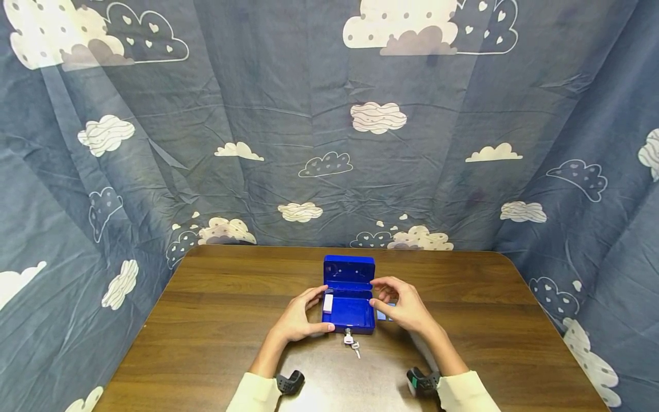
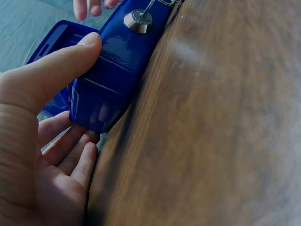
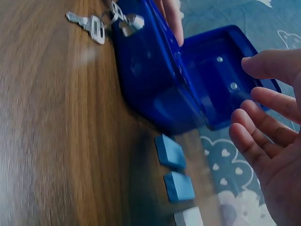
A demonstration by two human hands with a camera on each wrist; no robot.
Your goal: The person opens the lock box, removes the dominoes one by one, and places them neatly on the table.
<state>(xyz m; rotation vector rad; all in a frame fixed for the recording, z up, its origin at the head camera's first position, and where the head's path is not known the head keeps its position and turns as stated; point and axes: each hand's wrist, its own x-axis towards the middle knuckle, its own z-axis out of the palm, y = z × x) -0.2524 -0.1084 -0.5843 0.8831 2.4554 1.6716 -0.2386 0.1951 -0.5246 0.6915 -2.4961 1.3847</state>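
Observation:
A blue metal cash box stands on the table with its lid raised at the back. One small white block lies inside, by the left wall. From the left, my left hand grips the box, thumb on the front rim and fingers round its left side. My right hand hovers at the box's right side, fingers loosely bent and holding nothing. In the right wrist view, that hand is close to the open lid. A key sits in the front lock, with a second key hanging from it.
To the right of the box lie two light blue blocks and a white block, partly covered by my right hand in the head view. The wooden table ends at a cloud-patterned curtain.

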